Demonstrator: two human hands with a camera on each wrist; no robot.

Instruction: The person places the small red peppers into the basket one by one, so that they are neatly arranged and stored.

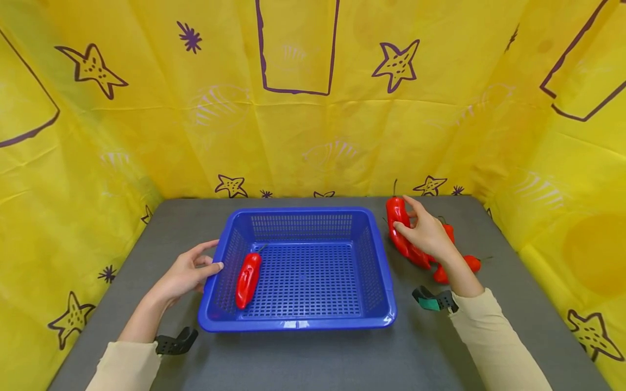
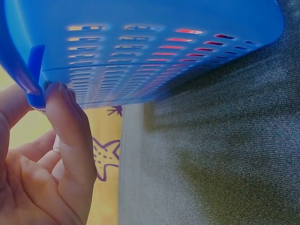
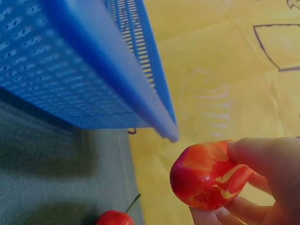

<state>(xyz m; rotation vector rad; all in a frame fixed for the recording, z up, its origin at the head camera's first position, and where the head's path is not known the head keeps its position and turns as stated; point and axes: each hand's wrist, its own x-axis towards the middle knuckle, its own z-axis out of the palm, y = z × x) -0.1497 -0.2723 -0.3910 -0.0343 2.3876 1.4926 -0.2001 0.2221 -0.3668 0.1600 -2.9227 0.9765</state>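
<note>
A blue plastic basket (image 1: 298, 325) with slotted walls stands on the grey table, and one long red pepper (image 1: 248, 279) lies inside at its left. My left hand (image 1: 183, 274) grips the basket's left rim, thumb on top and other fingers outside. In the left wrist view, the fingertips (image 2: 58, 101) hook at the lip. Right of the basket, my right hand (image 1: 425, 231) pinches a red pepper (image 1: 397, 214), stem upward, between thumb and fingers. The right wrist view shows this pepper (image 3: 201, 176) from its blunt, shiny end, raised beside the basket wall.
Several more red peppers lie under and around my right hand, among them one at the far right (image 1: 471, 264) and one behind the wrist (image 1: 449, 232). Yellow cloth walls (image 1: 303, 136) with starfish drawings enclose the table's back and sides.
</note>
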